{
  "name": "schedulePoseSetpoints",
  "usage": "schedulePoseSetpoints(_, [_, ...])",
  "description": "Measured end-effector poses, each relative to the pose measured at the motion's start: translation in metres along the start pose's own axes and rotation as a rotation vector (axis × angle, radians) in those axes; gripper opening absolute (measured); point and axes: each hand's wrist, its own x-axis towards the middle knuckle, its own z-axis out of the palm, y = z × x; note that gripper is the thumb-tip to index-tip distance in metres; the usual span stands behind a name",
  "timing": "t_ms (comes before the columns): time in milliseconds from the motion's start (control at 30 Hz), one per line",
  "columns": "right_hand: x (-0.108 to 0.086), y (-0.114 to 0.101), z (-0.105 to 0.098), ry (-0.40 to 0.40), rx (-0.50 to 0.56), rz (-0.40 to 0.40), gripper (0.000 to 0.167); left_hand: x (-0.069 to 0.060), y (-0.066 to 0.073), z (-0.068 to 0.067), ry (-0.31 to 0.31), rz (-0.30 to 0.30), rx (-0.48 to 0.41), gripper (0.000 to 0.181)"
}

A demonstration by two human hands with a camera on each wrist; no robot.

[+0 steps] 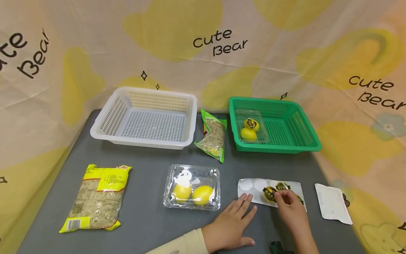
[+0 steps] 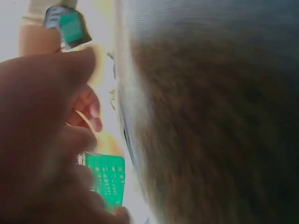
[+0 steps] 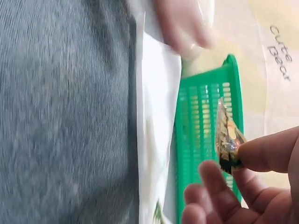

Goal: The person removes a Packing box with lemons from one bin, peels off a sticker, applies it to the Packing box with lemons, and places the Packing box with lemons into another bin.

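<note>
My right hand (image 1: 293,208) pinches a round black-and-gold sticker (image 1: 269,194) between thumb and forefinger. In the right wrist view the sticker (image 3: 229,140) is seen nearly edge-on and looks bent. Beneath it lies a white sticker sheet (image 1: 250,187), with more stickers at its right part and blank circles at its left. My left hand (image 1: 231,224) lies with fingers spread, its fingertips at the sheet's lower left edge. To the left of that hand, a closed clear plastic box (image 1: 191,205) holds two lemons (image 1: 203,195). The left wrist view is mostly blurred.
At the back stand a white basket (image 1: 142,141) and a green basket (image 1: 304,132), the latter holding a clear box with two lemons, one stickered. A green-edged bag (image 1: 213,137) lies between them. A yellow bag (image 1: 98,197) lies left, a white tray (image 1: 332,204) right.
</note>
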Motion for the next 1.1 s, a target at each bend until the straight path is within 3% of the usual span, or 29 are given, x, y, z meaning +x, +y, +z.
schedulePoseSetpoints(67, [-0.001, -0.005, 0.003, 0.01, 0.016, -0.028, 0.028, -0.003, -0.001, -0.005, 0.092, 0.046, -0.042, 0.076])
schedulePoseSetpoints(167, [-0.003, -0.018, 0.01, 0.022, 0.078, -0.093, 0.022, -0.011, -0.005, -0.019, 0.341, 0.049, -0.17, 0.05])
schedulePoseSetpoints(267, [-0.008, -0.04, 0.02, 0.019, 0.165, -0.149, 0.015, -0.021, -0.016, -0.036, 0.615, -0.054, -0.346, 0.032])
schedulePoseSetpoints(300, [-0.01, -0.049, 0.024, 0.018, 0.196, -0.161, 0.013, -0.024, -0.02, -0.042, 0.687, -0.109, -0.407, 0.031])
schedulePoseSetpoints(367, [-0.014, -0.066, 0.033, 0.004, 0.25, -0.173, 0.011, -0.03, -0.031, -0.052, 0.773, -0.245, -0.516, 0.03])
schedulePoseSetpoints(433, [-0.018, -0.083, 0.042, -0.011, 0.274, -0.183, 0.011, -0.036, -0.043, -0.062, 0.778, -0.382, -0.63, 0.031])
schedulePoseSetpoints(533, [-0.021, -0.104, 0.056, -0.037, 0.275, -0.216, 0.011, -0.042, -0.057, -0.072, 0.714, -0.522, -0.809, 0.033])
schedulePoseSetpoints(633, [-0.022, -0.118, 0.07, -0.069, 0.273, -0.269, 0.009, -0.047, -0.068, -0.075, 0.657, -0.588, -0.971, 0.034])
schedulePoseSetpoints(767, [-0.022, -0.132, 0.084, -0.123, 0.308, -0.328, 0.008, -0.055, -0.083, -0.077, 0.677, -0.638, -1.021, 0.029])
schedulePoseSetpoints(933, [-0.022, -0.145, 0.101, -0.144, 0.257, -0.443, 0.02, -0.068, -0.102, -0.08, 0.675, -0.678, -0.866, 0.019])
schedulePoseSetpoints(1100, [-0.022, -0.148, 0.121, -0.074, -0.016, -0.68, 0.016, -0.079, -0.105, -0.077, 0.641, -0.651, -0.51, 0.013])
